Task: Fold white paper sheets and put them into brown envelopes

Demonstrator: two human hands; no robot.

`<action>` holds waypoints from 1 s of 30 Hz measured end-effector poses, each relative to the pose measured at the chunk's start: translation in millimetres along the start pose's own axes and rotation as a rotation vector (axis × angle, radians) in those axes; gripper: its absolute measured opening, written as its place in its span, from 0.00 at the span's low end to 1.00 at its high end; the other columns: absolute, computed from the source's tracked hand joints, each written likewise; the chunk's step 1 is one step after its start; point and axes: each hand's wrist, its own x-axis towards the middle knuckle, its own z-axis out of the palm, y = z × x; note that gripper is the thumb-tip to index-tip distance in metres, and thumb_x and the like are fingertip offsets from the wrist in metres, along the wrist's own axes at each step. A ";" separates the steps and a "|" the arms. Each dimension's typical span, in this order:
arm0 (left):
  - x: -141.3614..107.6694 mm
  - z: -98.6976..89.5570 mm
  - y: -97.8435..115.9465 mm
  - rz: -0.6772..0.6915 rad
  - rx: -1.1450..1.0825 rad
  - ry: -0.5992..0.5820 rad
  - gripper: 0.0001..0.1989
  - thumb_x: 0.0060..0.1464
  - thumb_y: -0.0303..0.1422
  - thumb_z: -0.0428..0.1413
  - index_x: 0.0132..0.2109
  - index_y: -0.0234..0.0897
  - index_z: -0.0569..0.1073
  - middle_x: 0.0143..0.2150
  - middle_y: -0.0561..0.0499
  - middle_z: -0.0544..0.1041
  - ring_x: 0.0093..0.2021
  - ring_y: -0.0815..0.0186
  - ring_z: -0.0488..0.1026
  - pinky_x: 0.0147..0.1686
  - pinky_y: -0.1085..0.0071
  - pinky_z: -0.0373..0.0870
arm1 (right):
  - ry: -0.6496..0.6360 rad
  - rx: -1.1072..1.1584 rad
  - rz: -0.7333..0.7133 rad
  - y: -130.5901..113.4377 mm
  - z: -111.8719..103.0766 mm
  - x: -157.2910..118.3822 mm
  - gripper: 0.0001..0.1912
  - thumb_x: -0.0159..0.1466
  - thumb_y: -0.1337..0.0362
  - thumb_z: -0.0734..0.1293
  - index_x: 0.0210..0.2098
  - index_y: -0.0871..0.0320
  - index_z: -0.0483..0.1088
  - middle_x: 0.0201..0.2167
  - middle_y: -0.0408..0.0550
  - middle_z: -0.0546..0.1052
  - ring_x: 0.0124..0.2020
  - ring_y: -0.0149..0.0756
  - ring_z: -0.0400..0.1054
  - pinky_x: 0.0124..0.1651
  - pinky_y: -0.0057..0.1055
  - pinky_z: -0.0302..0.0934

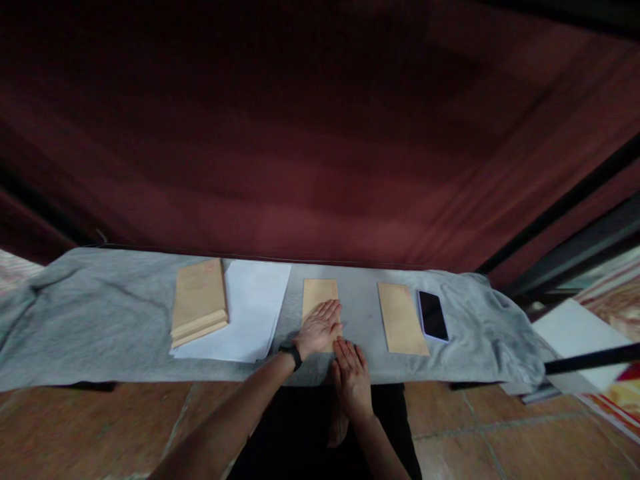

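A brown paper envelope (320,289) lies flat on the grey cloth in front of me. My left hand (320,327) rests across it, palm down with the fingers stretched out, covering much of its lower half. Beside the envelope's lower right corner is my right hand (353,377), its fingers extended and lying flat near the cloth's front edge. Whether the right fingertips touch the envelope or only the cloth, I cannot tell. To the right lies a second brown envelope (403,320), untouched by either hand.
On the left, a stack of brown envelopes (200,293) sits partly on white paper sheets (257,300). A phone (433,316) lies right of the second envelope. The grey cloth (120,320) covers the narrow surface. Dark red fabric (320,173) rises behind it.
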 end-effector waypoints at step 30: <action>-94.2 -33.9 52.2 0.117 -0.072 -0.087 0.37 0.67 0.50 0.44 0.72 0.32 0.48 0.74 0.39 0.51 0.74 0.58 0.46 0.71 0.59 0.43 | -0.027 0.178 -0.024 15.0 -1.3 -7.7 0.26 0.69 0.69 0.53 0.65 0.59 0.62 0.61 0.55 0.71 0.64 0.41 0.62 0.66 0.49 0.55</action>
